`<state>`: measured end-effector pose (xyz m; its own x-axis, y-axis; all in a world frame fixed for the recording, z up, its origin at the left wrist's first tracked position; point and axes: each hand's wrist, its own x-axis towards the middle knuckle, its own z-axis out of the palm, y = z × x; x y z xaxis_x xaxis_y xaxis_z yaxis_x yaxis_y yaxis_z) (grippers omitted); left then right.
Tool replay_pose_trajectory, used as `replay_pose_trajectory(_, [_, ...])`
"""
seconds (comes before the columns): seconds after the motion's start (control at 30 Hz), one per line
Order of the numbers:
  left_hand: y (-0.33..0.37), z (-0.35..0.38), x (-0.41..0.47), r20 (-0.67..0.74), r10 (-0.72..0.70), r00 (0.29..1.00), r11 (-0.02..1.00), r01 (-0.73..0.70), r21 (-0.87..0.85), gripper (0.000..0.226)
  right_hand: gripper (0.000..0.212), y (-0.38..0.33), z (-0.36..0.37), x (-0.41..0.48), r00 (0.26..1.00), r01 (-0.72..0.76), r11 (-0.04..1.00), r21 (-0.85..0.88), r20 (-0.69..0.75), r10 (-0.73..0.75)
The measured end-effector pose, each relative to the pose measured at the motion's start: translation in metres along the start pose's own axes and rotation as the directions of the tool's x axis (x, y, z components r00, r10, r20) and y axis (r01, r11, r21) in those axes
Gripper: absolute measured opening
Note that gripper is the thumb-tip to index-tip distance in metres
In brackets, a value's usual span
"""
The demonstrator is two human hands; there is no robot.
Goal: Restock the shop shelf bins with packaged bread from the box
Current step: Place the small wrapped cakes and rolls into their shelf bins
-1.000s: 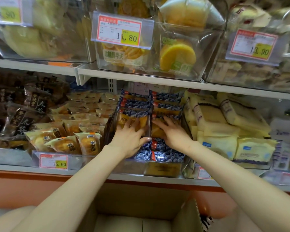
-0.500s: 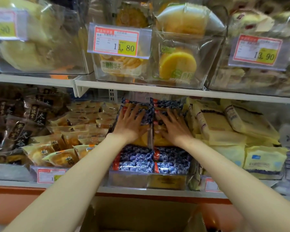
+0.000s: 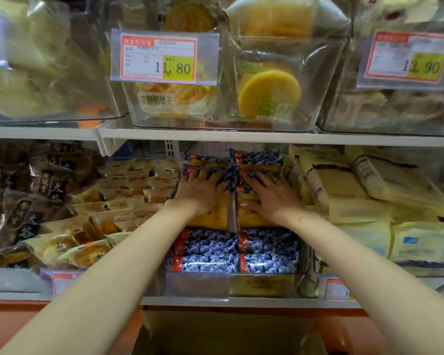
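Packs (image 3: 205, 252), blueberry-printed over yellow bread, lie long axis across the bin (image 3: 198, 284); left grip (image 3: 199, 187) and right grip (image 3: 272, 193) press them, fingers (image 3: 199, 174) straight.

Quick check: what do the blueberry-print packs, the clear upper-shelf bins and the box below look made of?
Blueberry-print packs: glossy plastic film, going by sheen and crinkled seams. Upper-shelf bin: clear rigid plastic, possibly acrylic; contents show through, edges glint. Box: matte brown cardboard, apparently, with folded flaps.

Shop, packaged-bread aisle. White shelf (image 3: 215, 136) tiers span the frame, lined with clear bins (image 3: 318, 80) full of wrapped bread (image 3: 208, 252). Printed labels clipped on bin fronts: 11.80 tag (image 3: 162, 60) upper centre, 13.90 tag (image 3: 408, 58) upper right.
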<state>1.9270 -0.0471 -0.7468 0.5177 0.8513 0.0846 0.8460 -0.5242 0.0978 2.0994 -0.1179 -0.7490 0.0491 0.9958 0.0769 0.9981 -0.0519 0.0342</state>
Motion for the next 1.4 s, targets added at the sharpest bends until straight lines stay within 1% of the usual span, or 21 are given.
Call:
replay_pose_trajectory(0.03, [-0.002, 0.000, 0.005, -0.051, -0.002, 0.999, 1.000, 0.002, 0.002, 0.054, 0.070, 0.000, 0.000, 0.000, 1.000, 0.003, 1.000, -0.001, -0.006, -0.003])
replay_pose_trajectory(0.07, [-0.004, -0.001, 0.012, -0.073, -0.004, 0.997, 1.000, 0.005, 0.013, 0.054, 0.070, 0.001, 0.001, 0.001, 1.000, 0.006, 1.000, -0.001, -0.011, -0.006])
replay_pose_trajectory(0.1, [-0.007, -0.002, 0.019, -0.062, -0.011, 0.998, 1.000, 0.012, 0.028, 0.056, 0.070, 0.001, 0.002, 0.001, 1.000, 0.008, 1.000, 0.001, -0.012, -0.008])
replay_pose_trajectory(0.37, [-0.024, -0.010, 0.053, 0.128, -0.027, 0.991, 0.993, 0.012, 0.118, 0.061, 0.071, 0.002, 0.003, 0.002, 1.000, 0.010, 1.000, 0.024, -0.021, -0.009])
replay_pose_trajectory(0.5, [-0.023, -0.008, 0.058, 0.168, -0.064, 0.984, 0.982, 0.032, 0.189, 0.065, 0.071, 0.003, 0.005, 0.004, 1.000, 0.008, 1.000, 0.030, -0.019, -0.008])
replay_pose_trajectory(0.63, [-0.026, -0.007, 0.062, 0.211, -0.092, 0.973, 0.982, 0.053, 0.183, 0.069, 0.070, 0.002, 0.004, 0.001, 1.000, 0.011, 0.998, 0.058, -0.023, -0.009])
replay_pose_trajectory(0.73, [-0.026, -0.009, 0.057, 0.149, -0.062, 0.987, 0.987, 0.039, 0.155, 0.068, 0.066, 0.001, 0.002, -0.005, 0.998, 0.032, 0.995, 0.094, -0.053, -0.027])
replay_pose_trajectory(0.8, [-0.023, -0.014, 0.046, 0.091, -0.076, 0.993, 0.992, 0.066, 0.109, 0.063, 0.066, 0.001, 0.001, -0.012, 0.996, 0.051, 0.993, 0.108, -0.073, -0.043])
replay_pose_trajectory(0.9, [-0.011, -0.024, 0.020, -0.002, -0.081, 0.997, 0.994, 0.080, 0.074, 0.062, 0.066, 0.001, 0.001, -0.025, 0.989, 0.111, 0.990, 0.083, -0.111, -0.101])
replay_pose_trajectory(0.97, [0.001, -0.024, -0.002, -0.079, -0.053, 0.995, 0.998, 0.056, 0.032, 0.063, 0.064, -0.001, -0.003, -0.036, 0.980, 0.147, 0.986, 0.076, -0.147, -0.135])
replay_pose_trajectory(1.07, [0.023, -0.020, -0.037, -0.182, -0.002, 0.983, 0.999, -0.008, -0.053, 0.066, 0.061, -0.004, -0.014, -0.056, 0.972, 0.158, 0.978, 0.139, -0.196, -0.130])
replay_pose_trajectory(1.17, [0.049, -0.017, -0.066, -0.204, 0.074, 0.976, 0.994, -0.090, -0.068, 0.070, 0.052, 0.002, -0.019, -0.078, 0.945, 0.190, 0.968, 0.161, -0.299, -0.136])
replay_pose_trajectory(1.23, [0.067, -0.017, -0.078, -0.214, 0.123, 0.969, 0.986, -0.144, -0.088, 0.080, 0.044, 0.013, -0.021, -0.090, 0.896, 0.218, 0.969, 0.119, -0.418, -0.151])
replay_pose_trajectory(1.3, [0.085, -0.019, -0.082, -0.210, 0.159, 0.965, 0.978, -0.183, -0.101, 0.085, 0.043, 0.031, -0.026, -0.100, 0.861, 0.195, 0.976, 0.096, -0.494, -0.123])
replay_pose_trajectory(1.4, [0.116, -0.019, -0.078, -0.192, 0.190, 0.963, 0.972, -0.212, -0.101, 0.067, 0.045, 0.062, -0.038, -0.113, 0.818, 0.108, 0.990, 0.095, -0.574, -0.034])
